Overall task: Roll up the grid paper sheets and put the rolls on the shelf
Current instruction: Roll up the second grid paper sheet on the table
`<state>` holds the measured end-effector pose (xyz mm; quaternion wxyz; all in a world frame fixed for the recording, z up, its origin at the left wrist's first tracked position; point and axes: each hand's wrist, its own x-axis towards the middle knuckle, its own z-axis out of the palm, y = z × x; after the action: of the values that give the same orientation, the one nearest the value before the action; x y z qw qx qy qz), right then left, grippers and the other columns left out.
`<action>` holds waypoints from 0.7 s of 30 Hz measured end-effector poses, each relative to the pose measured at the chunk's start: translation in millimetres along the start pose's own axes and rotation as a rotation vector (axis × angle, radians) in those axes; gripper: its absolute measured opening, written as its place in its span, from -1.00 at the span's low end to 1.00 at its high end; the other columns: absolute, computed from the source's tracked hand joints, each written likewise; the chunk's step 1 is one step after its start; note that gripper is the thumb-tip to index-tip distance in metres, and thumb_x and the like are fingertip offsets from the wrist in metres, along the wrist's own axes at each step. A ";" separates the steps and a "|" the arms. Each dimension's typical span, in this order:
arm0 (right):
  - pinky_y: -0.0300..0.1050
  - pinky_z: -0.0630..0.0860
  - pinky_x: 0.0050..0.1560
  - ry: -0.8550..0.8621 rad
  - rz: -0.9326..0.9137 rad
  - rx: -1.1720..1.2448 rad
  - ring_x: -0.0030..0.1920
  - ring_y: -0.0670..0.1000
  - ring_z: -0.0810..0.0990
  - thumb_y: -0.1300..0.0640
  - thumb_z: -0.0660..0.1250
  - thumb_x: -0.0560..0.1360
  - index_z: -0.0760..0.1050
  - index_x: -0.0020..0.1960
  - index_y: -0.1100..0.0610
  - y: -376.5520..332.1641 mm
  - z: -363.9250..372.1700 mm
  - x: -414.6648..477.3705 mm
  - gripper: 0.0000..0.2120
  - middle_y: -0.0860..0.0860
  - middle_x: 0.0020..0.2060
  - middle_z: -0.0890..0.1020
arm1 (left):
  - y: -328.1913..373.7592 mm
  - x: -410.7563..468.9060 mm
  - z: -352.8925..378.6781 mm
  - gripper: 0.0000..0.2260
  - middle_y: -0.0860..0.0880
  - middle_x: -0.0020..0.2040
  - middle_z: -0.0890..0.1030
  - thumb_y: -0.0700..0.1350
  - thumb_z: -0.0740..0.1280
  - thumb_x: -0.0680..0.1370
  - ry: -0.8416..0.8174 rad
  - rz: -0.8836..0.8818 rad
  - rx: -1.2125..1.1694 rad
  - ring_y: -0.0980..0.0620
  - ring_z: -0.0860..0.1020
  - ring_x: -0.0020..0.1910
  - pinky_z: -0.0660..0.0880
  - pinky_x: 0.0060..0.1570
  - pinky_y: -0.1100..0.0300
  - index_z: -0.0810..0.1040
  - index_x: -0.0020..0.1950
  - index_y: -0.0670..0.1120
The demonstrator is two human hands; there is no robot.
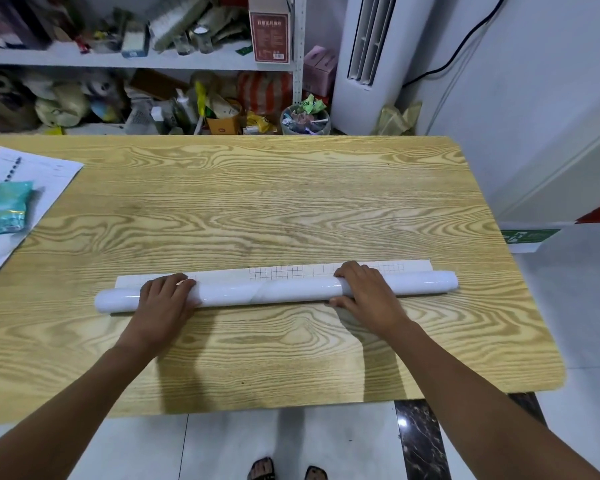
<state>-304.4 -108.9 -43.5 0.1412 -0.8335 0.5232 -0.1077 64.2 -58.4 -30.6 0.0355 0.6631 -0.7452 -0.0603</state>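
Glossy white roll (274, 292), gridded strip (278, 271), yellow wood-grain table (257, 202)

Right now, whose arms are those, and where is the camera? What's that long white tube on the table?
No machine here, just a person. The camera sits on their head and looks down, so you see their own arms. Their left hand and right hand curl over a roll of white paper lying on the wooden table. Just behind it, a narrow strip of grid paper is not yet rolled in. At the table's left lie a printed sheet with a teal packet on it. Behind stands a cluttered shelf.
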 end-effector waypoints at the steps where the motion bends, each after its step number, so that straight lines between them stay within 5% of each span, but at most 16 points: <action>1: -0.07 0.34 0.07 -0.004 -0.001 -0.015 -0.01 0.06 0.45 -0.16 0.27 0.46 0.45 0.15 0.15 0.2 -0.6 0.6 -0.57 0.03 0.08 0.51 | -1.0 -0.3 1.0 -0.45 -0.24 0.05 0.54 0.22 -0.10 0.56 -0.013 0.004 0.032 -0.22 0.42 -0.02 0.27 0.02 -0.10 0.44 0.12 -0.18; 4: 0.00 0.42 0.09 -0.005 0.007 -0.087 0.04 0.10 0.43 -0.21 0.06 0.47 0.49 0.15 0.13 -0.3 -1.9 2.5 -0.49 0.03 0.12 0.52 | -2.2 1.4 -0.1 -0.31 -0.23 0.07 0.50 0.33 -0.14 0.51 -0.074 0.004 0.095 -0.24 0.42 -0.02 0.33 0.04 -0.16 0.47 0.15 -0.19; 10: 0.05 0.41 0.06 -0.028 0.042 -0.118 0.01 0.14 0.44 -0.17 -0.03 0.49 0.52 0.18 0.10 -4.6 -6.1 11.0 -0.47 0.05 0.09 0.53 | -2.6 8.6 -7.2 -0.31 -0.17 -0.01 0.39 0.34 -0.14 0.50 -0.121 0.013 0.156 -0.21 0.39 -0.12 0.36 -0.04 -0.16 0.42 0.21 -0.18; 12: 0.06 0.40 0.07 -0.036 0.034 -0.113 0.02 0.14 0.47 -0.13 -0.03 0.51 0.50 0.22 0.10 -5.7 -8.8 15.9 -0.50 0.07 0.08 0.52 | -2.7 11.7 -9.5 -0.44 -0.18 -0.04 0.41 0.24 0.15 0.50 -0.072 0.035 0.180 -0.21 0.40 -0.13 0.37 -0.05 -0.19 0.38 0.25 -0.20; 14: 0.06 0.38 0.08 -0.022 0.041 -0.110 0.02 0.13 0.50 -0.07 0.03 0.53 0.47 0.25 0.09 -6.2 -10.2 20.4 -0.57 0.08 0.08 0.52 | -5.1 16.1 -6.5 -0.37 -0.22 -0.06 0.49 0.02 0.49 0.33 -0.054 0.054 0.154 -0.26 0.47 -0.15 0.41 -0.05 -0.22 0.34 0.28 -0.20; 15: 0.05 0.38 0.09 -0.011 0.048 -0.108 0.01 0.13 0.51 -0.06 0.03 0.54 0.46 0.26 0.08 -6.7 -10.6 22.3 -0.58 0.08 0.08 0.52 | -5.8 18.0 -6.6 -0.35 -0.22 -0.07 0.51 0.00 0.51 0.30 -0.055 0.061 0.139 -0.26 0.50 -0.15 0.41 -0.05 -0.23 0.33 0.28 -0.19; 21: 0.00 0.34 0.13 0.049 0.051 -0.152 0.02 0.12 0.54 -0.12 -0.01 0.53 0.48 0.20 0.09 -9.7 -3.8 22.3 -0.54 0.07 0.05 0.56 | -13.4 23.6 -2.4 -0.49 -0.19 -0.04 0.57 0.18 -0.01 0.52 0.032 0.109 0.048 -0.23 0.53 -0.09 0.30 0.11 -0.15 0.35 0.24 -0.17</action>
<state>-287.9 -125.5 -35.8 0.0673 -0.8253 0.5543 -0.0843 74.9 -83.5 -30.7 0.0346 0.6231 -0.7808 -0.0296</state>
